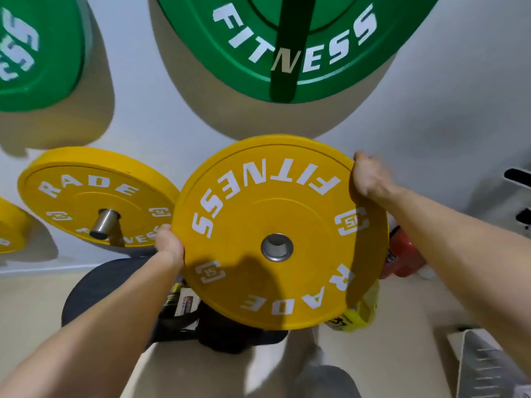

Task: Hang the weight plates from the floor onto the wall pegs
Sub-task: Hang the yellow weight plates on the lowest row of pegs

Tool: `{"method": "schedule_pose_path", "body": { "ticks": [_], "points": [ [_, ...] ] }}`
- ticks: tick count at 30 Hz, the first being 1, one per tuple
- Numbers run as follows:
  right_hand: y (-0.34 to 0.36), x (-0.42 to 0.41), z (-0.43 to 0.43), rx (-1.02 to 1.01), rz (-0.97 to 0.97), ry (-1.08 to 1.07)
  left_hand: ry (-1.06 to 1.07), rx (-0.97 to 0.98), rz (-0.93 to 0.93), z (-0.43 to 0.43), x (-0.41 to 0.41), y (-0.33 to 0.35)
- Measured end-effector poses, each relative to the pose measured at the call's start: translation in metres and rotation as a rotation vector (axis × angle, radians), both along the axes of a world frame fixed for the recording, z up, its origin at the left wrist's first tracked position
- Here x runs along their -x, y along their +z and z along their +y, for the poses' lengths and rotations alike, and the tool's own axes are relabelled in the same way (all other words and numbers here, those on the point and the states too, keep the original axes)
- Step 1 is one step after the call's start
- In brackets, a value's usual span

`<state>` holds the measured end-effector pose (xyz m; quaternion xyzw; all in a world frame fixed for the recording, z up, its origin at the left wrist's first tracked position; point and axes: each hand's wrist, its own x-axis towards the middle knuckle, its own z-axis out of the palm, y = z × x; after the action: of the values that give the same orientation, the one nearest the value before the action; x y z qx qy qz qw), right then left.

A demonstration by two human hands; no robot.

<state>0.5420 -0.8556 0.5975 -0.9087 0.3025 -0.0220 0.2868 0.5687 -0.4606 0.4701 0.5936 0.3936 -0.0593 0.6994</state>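
I hold a yellow weight plate [275, 234] with white "RADE FITNESS" lettering up in front of the white wall, its steel centre hole facing me. My left hand [169, 245] grips its lower left rim. My right hand [370, 176] grips the upper right rim. To the left, a second yellow plate [86, 196] hangs on a steel wall peg [105, 222] that sticks out through its hole. Above hang a large green plate [287, 38] on a dark peg [284, 67] and another green plate [37, 53] at the top left. The peg behind the held plate is hidden.
A dark round plate [100, 291] lies on the beige floor below my left arm, with black items beside it. A red object [402, 254] and a yellow container [356, 317] sit behind the held plate. A pale board [482, 366] lies at the bottom right. A third yellow plate's edge [11, 225] shows far left.
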Motion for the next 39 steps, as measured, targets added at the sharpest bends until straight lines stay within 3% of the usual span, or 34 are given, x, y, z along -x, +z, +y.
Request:
{"method": "schedule_pose_path", "body": {
  "ticks": [9, 20, 25, 29, 33, 39],
  "points": [
    [-0.070, -0.091, -0.051, 0.019, 0.085, 0.065, 0.034, -0.069, 0.048, -0.060, -0.062, -0.051],
    [-0.128, -0.118, -0.050, 0.052, 0.097, 0.180, 0.097, -0.030, 0.133, -0.064, -0.075, -0.122],
    [-0.124, -0.117, -0.043, 0.027, 0.000, 0.145, 0.161, 0.054, 0.125, -0.072, -0.077, -0.138],
    [-0.117, -0.106, -0.026, 0.013, -0.122, 0.120, 0.338, 0.054, 0.119, -0.085, -0.070, -0.144],
    [-0.098, -0.089, 0.004, 0.185, -0.191, 0.233, 0.354, 0.251, 0.255, -0.111, -0.067, -0.112],
    [-0.074, -0.075, 0.058, 0.463, -0.189, 0.379, 0.222, 0.644, 0.204, -0.162, -0.054, -0.048]
  ]
}}
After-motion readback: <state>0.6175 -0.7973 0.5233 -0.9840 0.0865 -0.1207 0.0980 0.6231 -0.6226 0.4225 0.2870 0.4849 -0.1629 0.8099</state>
